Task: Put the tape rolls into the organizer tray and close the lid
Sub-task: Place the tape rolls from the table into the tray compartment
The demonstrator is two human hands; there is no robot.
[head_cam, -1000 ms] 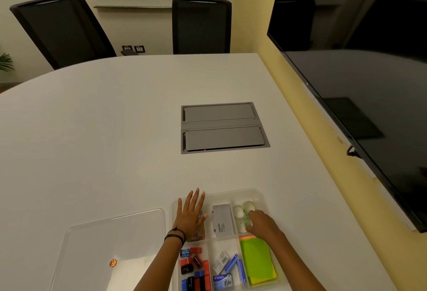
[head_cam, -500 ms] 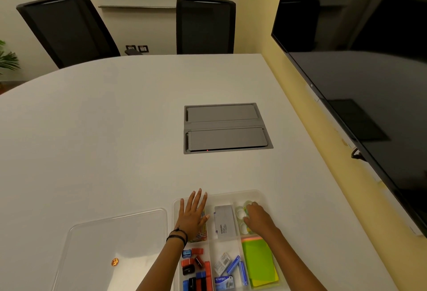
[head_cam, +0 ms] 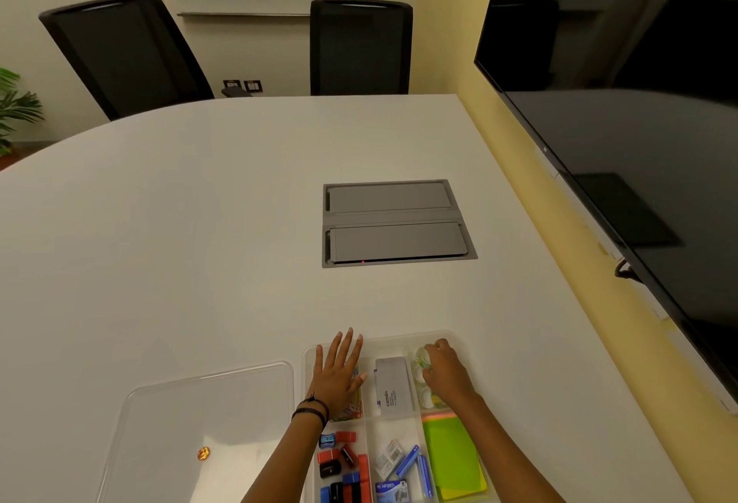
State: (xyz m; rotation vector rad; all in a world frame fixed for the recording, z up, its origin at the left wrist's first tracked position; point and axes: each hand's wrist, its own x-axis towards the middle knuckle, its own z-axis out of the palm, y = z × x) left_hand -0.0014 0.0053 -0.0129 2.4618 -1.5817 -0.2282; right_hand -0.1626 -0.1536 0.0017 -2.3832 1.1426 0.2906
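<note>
A clear organizer tray [head_cam: 399, 338] sits at the near edge of the white table. Its far right compartment holds clear tape rolls [head_cam: 427, 398]. My right hand [head_cam: 449, 372] rests over that compartment, fingers curled on a tape roll [head_cam: 421, 356] at its far end. My left hand [head_cam: 337, 374] lies flat with fingers spread on the tray's far left compartment. The clear lid [head_cam: 207, 418] lies flat on the table left of the tray, with a small orange sticker on it.
The tray also holds a grey box [head_cam: 393, 386], green sticky notes [head_cam: 451, 458], staple boxes and red, blue and black small items. A grey cable hatch [head_cam: 395, 223] is set in the table beyond. A large dark screen [head_cam: 639, 123] hangs on the right wall; two black chairs stand behind.
My right hand has slid from the near end of the tape compartment toward its far end. My left hand has stayed flat on the tray.
</note>
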